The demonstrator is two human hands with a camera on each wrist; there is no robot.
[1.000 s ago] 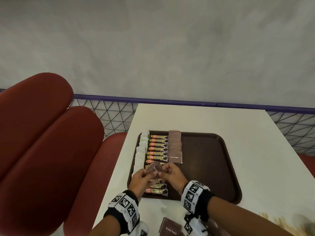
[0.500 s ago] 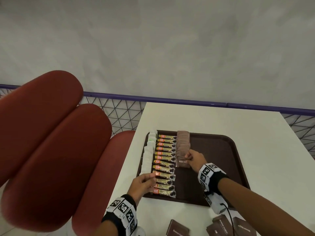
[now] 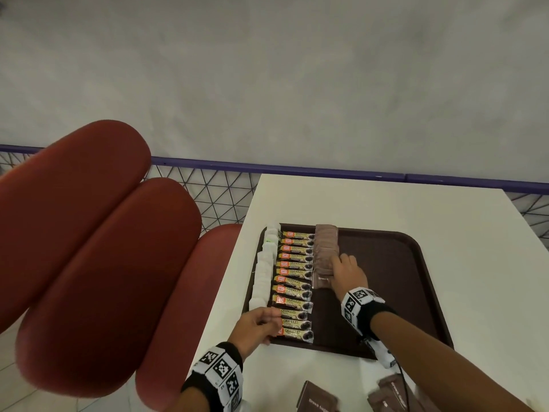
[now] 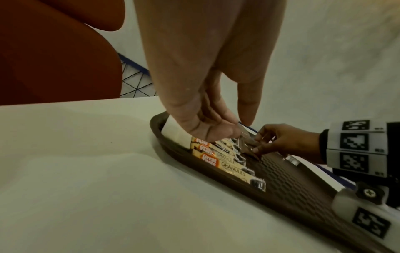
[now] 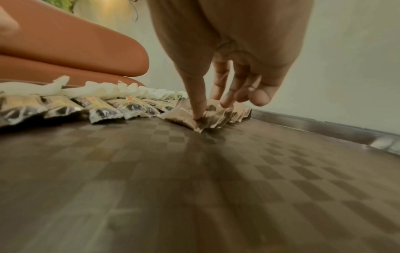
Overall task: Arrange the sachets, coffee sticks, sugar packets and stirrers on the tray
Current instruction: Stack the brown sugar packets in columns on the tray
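Note:
On the brown tray (image 3: 386, 292) three columns lie side by side: white sachets (image 3: 264, 272) at the left edge, coffee sticks (image 3: 295, 281) beside them, then overlapping brown sugar packets (image 3: 326, 251). My right hand (image 3: 341, 263) rests on the near end of the sugar column. In the right wrist view its thumb (image 5: 198, 113) presses straight down on the nearest brown packet (image 5: 184, 116), and the other fingers lie on the packets behind. My left hand (image 3: 267, 318) hovers at the tray's near left corner over the closest coffee sticks (image 4: 227, 164), loosely curled and holding nothing.
Loose brown sugar packets (image 3: 319, 401) lie on the white table (image 3: 475, 263) near its front edge, by my right forearm. The tray's right half (image 5: 194, 171) is bare. Red seat cushions (image 3: 104, 248) stand left of the table, and a purple rail with mesh (image 3: 208, 185) runs behind.
Both hands held one brown packet over the coffee sticks. The right hand carried it right to the sugar column and laid it down; the left hand let go and stayed near the tray corner.

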